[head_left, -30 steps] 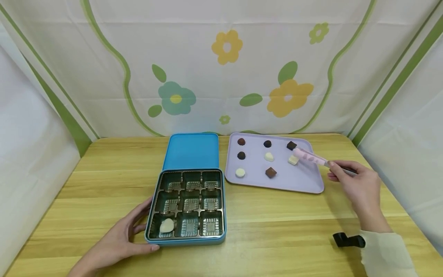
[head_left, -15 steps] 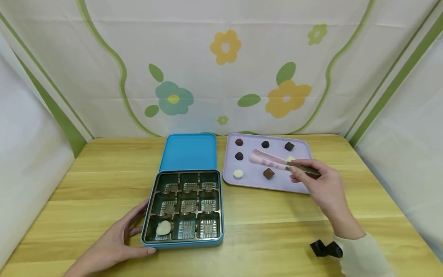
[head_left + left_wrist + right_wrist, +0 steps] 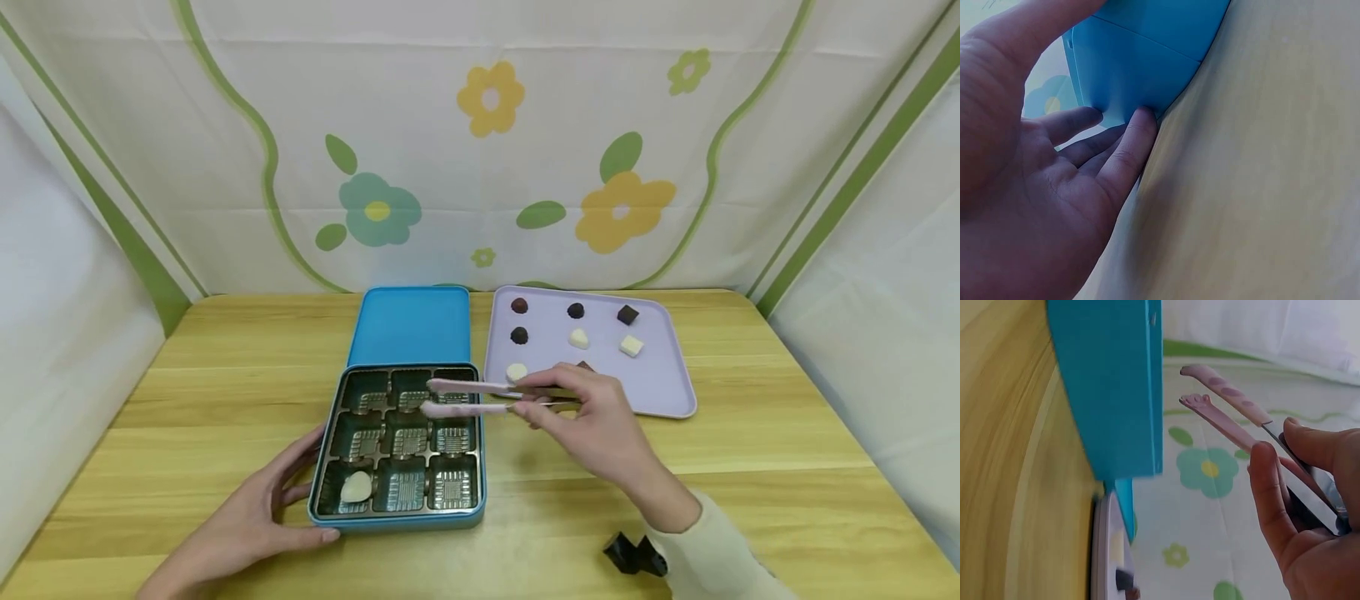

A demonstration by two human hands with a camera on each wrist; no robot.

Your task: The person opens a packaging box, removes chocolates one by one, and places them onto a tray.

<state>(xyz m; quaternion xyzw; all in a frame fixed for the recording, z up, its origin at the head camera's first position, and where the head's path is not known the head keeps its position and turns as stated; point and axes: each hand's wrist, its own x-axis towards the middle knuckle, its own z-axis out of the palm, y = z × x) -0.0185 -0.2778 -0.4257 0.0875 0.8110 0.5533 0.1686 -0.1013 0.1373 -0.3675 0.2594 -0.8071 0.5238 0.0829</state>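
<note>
A blue tin (image 3: 401, 523) with a dark compartmented insert stands open in front of me; one pale heart-shaped chocolate (image 3: 356, 487) lies in its front-left compartment. At the tin's left side, my left hand (image 3: 240, 521) touches the wall with nearly straight fingertips (image 3: 1142, 119), its thumb by the front corner. My right hand (image 3: 596, 421) pinches a pair of pink-tipped tongs (image 3: 468, 409) between thumb and fingers. The tongs' arms are spread above the back-right part of the tin, nothing between their paw-shaped tips. A lilac tray (image 3: 663, 387) bears several chocolates, partly covered by the right hand.
Behind the tin lies its blue lid (image 3: 411, 325), touching or close to its back edge. White and dark chocolates, such as a dark square one (image 3: 627, 315), sit in rows on the tray. A flowered cloth (image 3: 450, 150) closes off the table's back.
My right hand has carried the tongs leftward from the tray's right side to over the tin, and their arms have spread apart. The left hand has stayed at the tin.
</note>
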